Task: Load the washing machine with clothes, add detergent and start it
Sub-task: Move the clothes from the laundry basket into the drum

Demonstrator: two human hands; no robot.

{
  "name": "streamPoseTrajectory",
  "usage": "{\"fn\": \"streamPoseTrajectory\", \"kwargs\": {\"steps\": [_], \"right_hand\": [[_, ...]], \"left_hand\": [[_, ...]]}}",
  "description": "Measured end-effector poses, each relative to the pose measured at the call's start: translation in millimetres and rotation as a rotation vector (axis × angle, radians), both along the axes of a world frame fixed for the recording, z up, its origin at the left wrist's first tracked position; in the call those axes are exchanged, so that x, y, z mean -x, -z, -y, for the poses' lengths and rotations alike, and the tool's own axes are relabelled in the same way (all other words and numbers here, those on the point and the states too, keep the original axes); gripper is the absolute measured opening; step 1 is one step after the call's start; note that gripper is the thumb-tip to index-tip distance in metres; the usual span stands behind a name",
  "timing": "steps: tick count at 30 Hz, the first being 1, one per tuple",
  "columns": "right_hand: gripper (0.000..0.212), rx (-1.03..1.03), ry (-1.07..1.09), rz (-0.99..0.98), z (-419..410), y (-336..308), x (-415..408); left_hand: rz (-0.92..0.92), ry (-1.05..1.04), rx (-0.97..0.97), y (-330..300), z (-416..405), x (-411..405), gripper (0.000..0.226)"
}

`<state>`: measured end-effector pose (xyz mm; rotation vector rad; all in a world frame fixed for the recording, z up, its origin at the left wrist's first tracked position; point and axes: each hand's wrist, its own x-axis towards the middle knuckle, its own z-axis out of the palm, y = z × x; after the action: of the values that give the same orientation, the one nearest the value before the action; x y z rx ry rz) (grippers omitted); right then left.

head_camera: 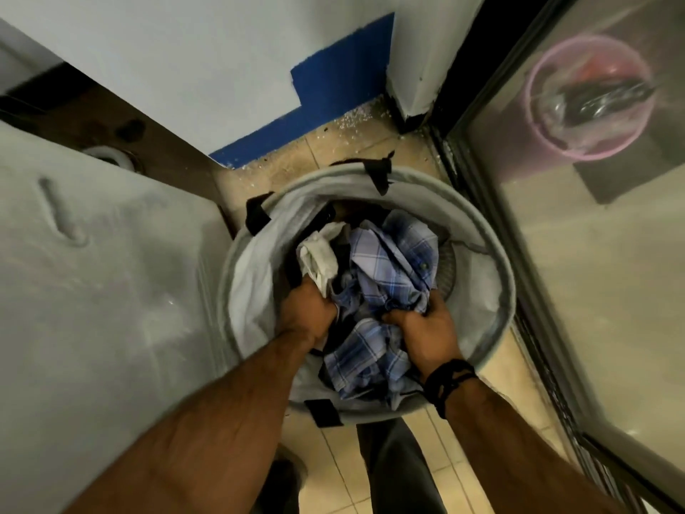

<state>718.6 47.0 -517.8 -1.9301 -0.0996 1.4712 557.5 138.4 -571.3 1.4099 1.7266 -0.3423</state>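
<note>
My 2 hands are down inside the grey laundry hamper [493, 261] on the tiled floor [333, 450]. My left hand [305, 311] is clenched on a white cloth [318, 257]; my right hand [426, 330] grips the blue plaid shirt [393, 254]. The washing machine [92, 291] stands just left.

Beige tiled floor [333, 473], scattered with white flecks near the far corner. Beyond it, a pale wall [207, 57] with a blue painted band [333, 102] stepping down to floor level. Right of the floor, a glass sliding door [593, 291] in a dark frame, with a pink bucket [589, 98] blurred behind the glass.
</note>
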Motion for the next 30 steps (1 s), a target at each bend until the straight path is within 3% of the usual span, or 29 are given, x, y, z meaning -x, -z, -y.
{"fn": "streamPoseTrajectory", "kwargs": {"steps": [8, 15, 17, 21, 25, 28, 30], "right_hand": [[0.058, -0.169, -0.013, 0.075, -4, -127, 12], [0.065, -0.410, -0.094, 0.218, 12, -297, 44], [0.063, -0.483, -0.136, 0.265, 19, -346, 57], [0.062, -0.667, -0.192, 0.324, 23, -447, 95], [0.062, -0.882, -0.290, 0.361, 20, -536, 150], [0.060, -1.026, -0.389, 0.407, 11, -589, 194], [0.059, -1.108, -0.473, 0.410, 2, -618, 232]], "left_hand": [[0.086, -0.170, -0.132, -143, 9, 16, 0.042], [0.267, -0.380, -0.268, -303, 33, 44, 0.052], [0.349, -0.399, -0.354, -349, 38, 56, 0.056], [0.657, -0.439, -0.496, -452, 47, 89, 0.034], [0.826, -0.420, -0.583, -539, 57, 153, 0.039], [0.816, -0.423, -0.726, -591, 60, 212, 0.049], [0.775, -0.437, -0.832, -624, 61, 257, 0.045]]}}
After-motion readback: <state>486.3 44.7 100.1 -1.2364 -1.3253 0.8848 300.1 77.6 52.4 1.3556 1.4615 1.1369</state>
